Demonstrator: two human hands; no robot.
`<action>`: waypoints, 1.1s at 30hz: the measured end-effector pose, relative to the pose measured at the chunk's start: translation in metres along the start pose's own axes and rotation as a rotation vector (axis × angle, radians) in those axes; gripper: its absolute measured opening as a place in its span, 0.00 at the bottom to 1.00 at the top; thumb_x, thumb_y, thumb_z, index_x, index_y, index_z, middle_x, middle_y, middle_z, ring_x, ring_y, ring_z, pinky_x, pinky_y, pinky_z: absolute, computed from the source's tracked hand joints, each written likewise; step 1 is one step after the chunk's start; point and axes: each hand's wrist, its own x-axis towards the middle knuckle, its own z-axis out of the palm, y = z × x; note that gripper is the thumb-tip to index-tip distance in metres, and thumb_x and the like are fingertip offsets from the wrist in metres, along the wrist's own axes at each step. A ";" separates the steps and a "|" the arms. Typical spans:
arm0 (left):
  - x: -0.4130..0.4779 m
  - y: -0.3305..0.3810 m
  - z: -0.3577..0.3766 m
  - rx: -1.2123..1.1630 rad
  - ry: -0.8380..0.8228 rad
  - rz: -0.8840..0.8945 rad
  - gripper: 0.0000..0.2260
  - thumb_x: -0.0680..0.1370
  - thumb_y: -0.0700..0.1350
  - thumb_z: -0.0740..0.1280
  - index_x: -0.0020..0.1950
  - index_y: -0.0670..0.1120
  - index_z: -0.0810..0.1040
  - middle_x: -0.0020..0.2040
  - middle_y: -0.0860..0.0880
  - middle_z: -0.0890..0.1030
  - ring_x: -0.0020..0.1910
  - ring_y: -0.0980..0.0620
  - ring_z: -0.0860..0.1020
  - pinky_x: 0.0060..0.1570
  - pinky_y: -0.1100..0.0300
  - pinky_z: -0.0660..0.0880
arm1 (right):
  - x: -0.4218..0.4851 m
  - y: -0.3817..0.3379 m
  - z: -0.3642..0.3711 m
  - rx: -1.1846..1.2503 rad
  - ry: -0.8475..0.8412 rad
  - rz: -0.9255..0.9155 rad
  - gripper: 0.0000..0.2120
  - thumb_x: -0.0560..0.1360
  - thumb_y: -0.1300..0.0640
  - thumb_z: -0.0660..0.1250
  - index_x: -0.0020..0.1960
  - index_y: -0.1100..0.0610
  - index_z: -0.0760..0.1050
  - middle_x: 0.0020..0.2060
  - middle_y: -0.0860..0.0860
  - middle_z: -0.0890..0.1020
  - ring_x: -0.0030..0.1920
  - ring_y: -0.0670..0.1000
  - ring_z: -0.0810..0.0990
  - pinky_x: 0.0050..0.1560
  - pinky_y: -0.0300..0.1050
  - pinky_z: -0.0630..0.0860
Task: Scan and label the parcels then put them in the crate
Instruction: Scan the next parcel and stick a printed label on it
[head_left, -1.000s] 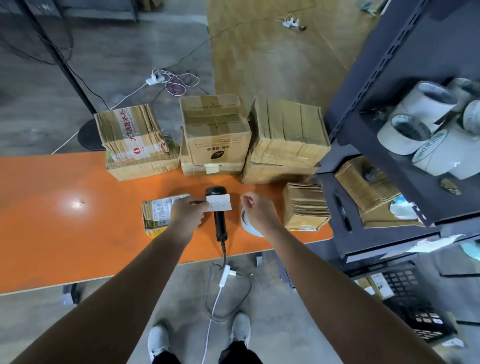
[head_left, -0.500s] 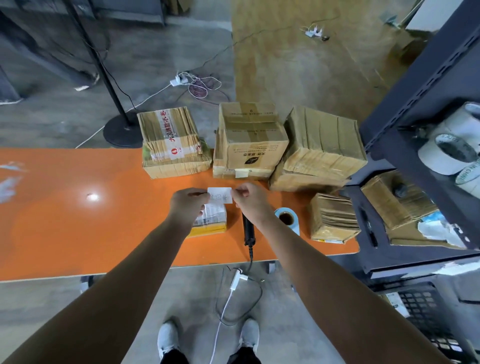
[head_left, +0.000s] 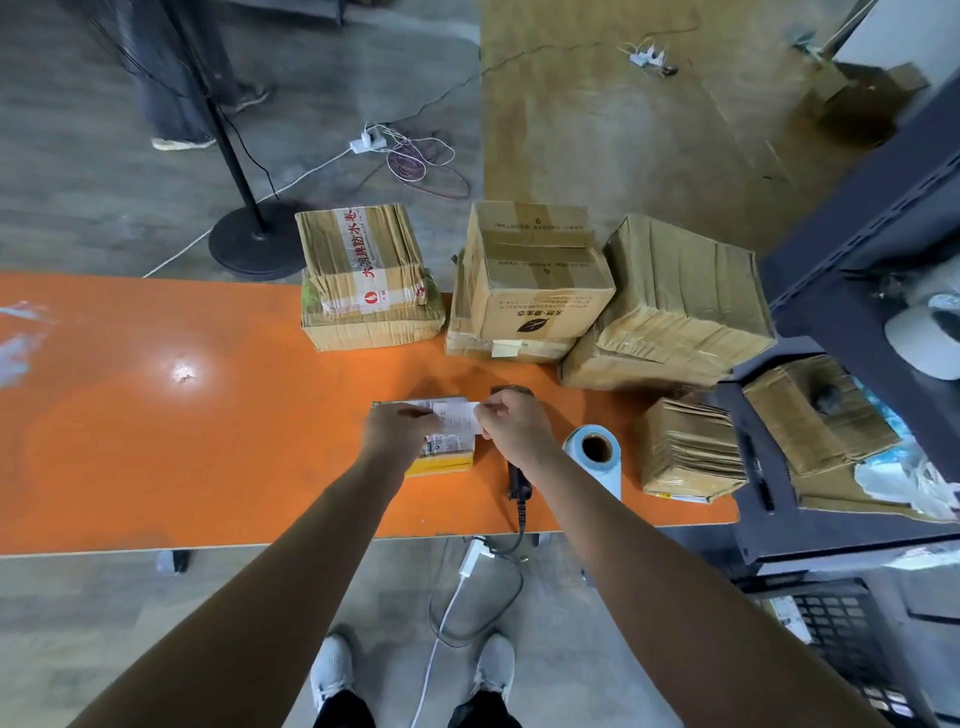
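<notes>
Head view, label (head_left: 460, 415) now over parcel (head_left: 450, 453), left hand (head_left: 397, 431), right hand (head_left: 517, 422) pinching

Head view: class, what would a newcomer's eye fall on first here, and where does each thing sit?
The bright orange table fills the middle of the view. Toward its near edge the left hand and right hand pinch a white label over a small parcel. Brown boxes crowd the far edge, right of centre.

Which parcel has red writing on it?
The far-left top parcel: red characters run along its white tape. No other parcel shows red print.
</notes>
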 end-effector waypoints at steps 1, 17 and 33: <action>0.001 -0.004 0.000 0.041 0.000 0.002 0.08 0.69 0.36 0.71 0.31 0.46 0.81 0.22 0.52 0.74 0.30 0.50 0.70 0.36 0.58 0.67 | 0.000 0.001 0.001 -0.033 -0.002 0.007 0.09 0.79 0.55 0.65 0.54 0.59 0.79 0.42 0.49 0.82 0.45 0.49 0.80 0.41 0.37 0.71; 0.017 -0.018 -0.019 0.382 0.127 0.117 0.17 0.73 0.34 0.57 0.54 0.47 0.80 0.50 0.49 0.79 0.44 0.46 0.77 0.37 0.60 0.69 | 0.006 -0.003 0.015 -0.220 -0.021 0.079 0.09 0.81 0.57 0.63 0.45 0.56 0.79 0.38 0.52 0.81 0.39 0.50 0.79 0.39 0.43 0.76; -0.003 -0.034 -0.014 1.081 0.085 0.437 0.21 0.78 0.41 0.60 0.70 0.56 0.71 0.71 0.47 0.63 0.68 0.43 0.61 0.60 0.51 0.70 | 0.004 -0.010 0.029 -0.373 0.067 0.047 0.09 0.80 0.55 0.62 0.49 0.58 0.79 0.37 0.51 0.80 0.39 0.52 0.78 0.37 0.42 0.72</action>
